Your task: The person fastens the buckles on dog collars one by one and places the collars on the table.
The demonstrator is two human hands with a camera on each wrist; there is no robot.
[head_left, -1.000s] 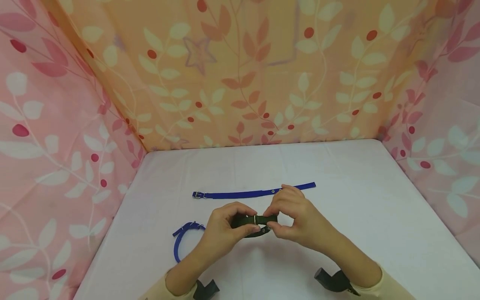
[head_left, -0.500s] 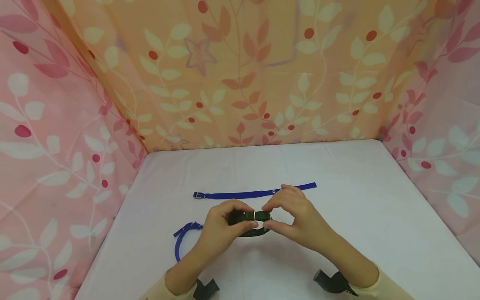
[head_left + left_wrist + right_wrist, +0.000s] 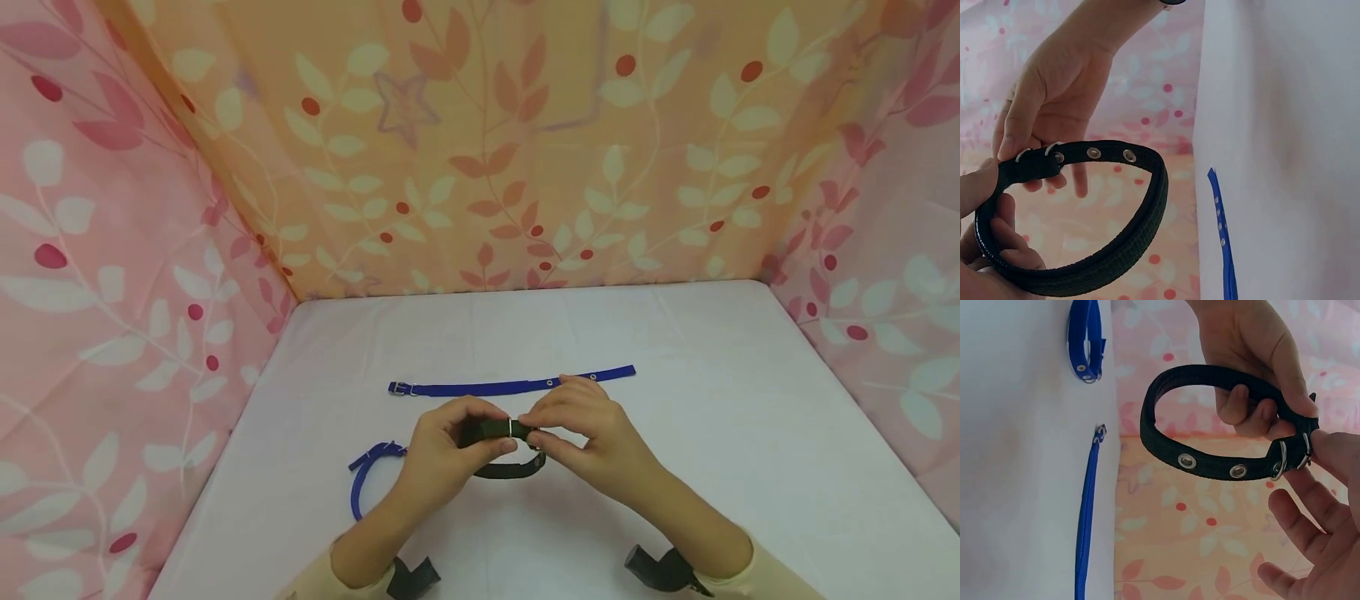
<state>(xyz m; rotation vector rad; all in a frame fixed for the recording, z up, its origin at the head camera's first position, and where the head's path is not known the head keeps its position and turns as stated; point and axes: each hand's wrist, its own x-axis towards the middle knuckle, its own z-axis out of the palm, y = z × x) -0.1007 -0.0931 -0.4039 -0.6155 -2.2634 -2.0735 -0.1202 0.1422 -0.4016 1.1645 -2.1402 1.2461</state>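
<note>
A black collar point(image 3: 510, 468) with metal eyelets, closed into a loop, is held above the white table point(image 3: 712, 375) by both hands. My left hand point(image 3: 480, 433) grips the strap just left of the silver buckle point(image 3: 512, 428). My right hand point(image 3: 536, 429) pinches the strap at the buckle's other side. The left wrist view shows the loop point(image 3: 1116, 250) hanging free below the buckle. In the right wrist view the collar point(image 3: 1210, 465) runs between the left hand point(image 3: 1254, 356) and the right hand point(image 3: 1316, 537).
A straight blue collar point(image 3: 510, 385) lies flat just beyond the hands. A looped blue collar point(image 3: 367, 475) lies to the left of my left wrist. Leaf-patterned fabric walls point(image 3: 480, 167) close in the table at the back and on both sides.
The right hand has slid left along the strap to the buckle, so less strap end shows. Both hands and the collar have lifted slightly.
</note>
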